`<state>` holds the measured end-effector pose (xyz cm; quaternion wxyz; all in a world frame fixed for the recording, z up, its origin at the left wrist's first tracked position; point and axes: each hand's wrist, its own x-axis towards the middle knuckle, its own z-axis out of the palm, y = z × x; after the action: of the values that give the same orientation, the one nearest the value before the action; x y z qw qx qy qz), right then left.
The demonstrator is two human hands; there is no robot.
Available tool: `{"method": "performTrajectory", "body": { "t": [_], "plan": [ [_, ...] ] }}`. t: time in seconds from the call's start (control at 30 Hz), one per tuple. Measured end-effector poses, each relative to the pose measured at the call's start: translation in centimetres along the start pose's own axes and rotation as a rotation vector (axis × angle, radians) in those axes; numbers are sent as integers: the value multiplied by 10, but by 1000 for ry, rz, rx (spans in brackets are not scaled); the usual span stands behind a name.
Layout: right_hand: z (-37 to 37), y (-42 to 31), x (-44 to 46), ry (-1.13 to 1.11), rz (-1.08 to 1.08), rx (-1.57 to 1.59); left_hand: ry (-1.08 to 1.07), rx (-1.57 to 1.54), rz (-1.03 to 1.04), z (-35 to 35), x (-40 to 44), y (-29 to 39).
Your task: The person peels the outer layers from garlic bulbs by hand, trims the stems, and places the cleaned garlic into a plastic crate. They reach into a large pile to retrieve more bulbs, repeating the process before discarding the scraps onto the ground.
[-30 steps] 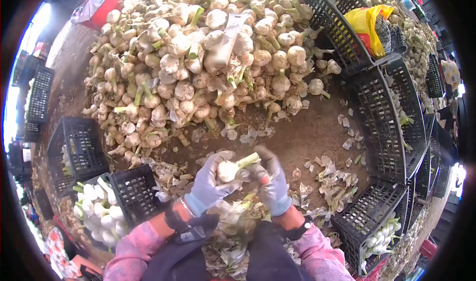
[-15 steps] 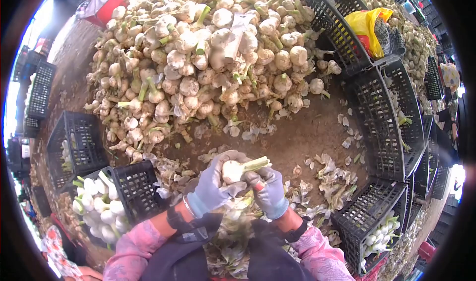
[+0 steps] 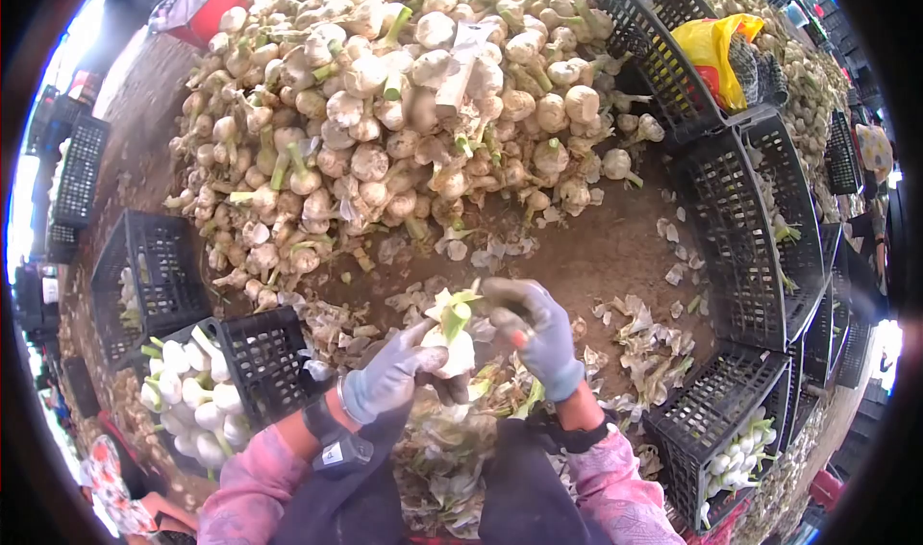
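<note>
A white garlic bulb [image 3: 456,353] stands stem-up, its green stem and loosened leaves at the top. My left hand [image 3: 402,367], in a grey glove, grips it from the left and below. Just right of the stem, my gloved right hand [image 3: 535,329] is blurred by motion, with an orange-red spot near the thumb; whether its fingers hold anything is hidden by the blur. Below both hands, peeled skins and leaves [image 3: 437,468] lie between the legs.
A big heap of garlic [image 3: 370,161] lies ahead. Peeled bulbs [image 3: 197,401] fill a crate at left beside a black crate [image 3: 264,362]. More black crates [image 3: 721,401] line the right, with a yellow bag [image 3: 716,50] beyond. A person's arm [image 3: 168,511] shows at lower left.
The bulb has turned from stem pointing right to stem pointing up. My right hand has moved away from the bulb, a little up and right, and my left hand has shifted slightly lower.
</note>
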<state>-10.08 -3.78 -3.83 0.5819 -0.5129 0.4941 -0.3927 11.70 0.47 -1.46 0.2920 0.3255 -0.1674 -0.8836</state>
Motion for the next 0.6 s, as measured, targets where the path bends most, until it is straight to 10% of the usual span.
{"method": "performTrajectory", "body": {
  "t": [0.23, 0.53, 0.6],
  "plan": [
    [-3, -11, -17, -256, -67, 31, 165, 203, 57, -3, 8, -17],
    [27, -9, -37, -83, 294, 537, 538, 715, 607, 17, 11, -23],
    [26, -17, -31, 10, 364, 686, 453, 1141, 1019, 13, 7, -10]
  ]
}}
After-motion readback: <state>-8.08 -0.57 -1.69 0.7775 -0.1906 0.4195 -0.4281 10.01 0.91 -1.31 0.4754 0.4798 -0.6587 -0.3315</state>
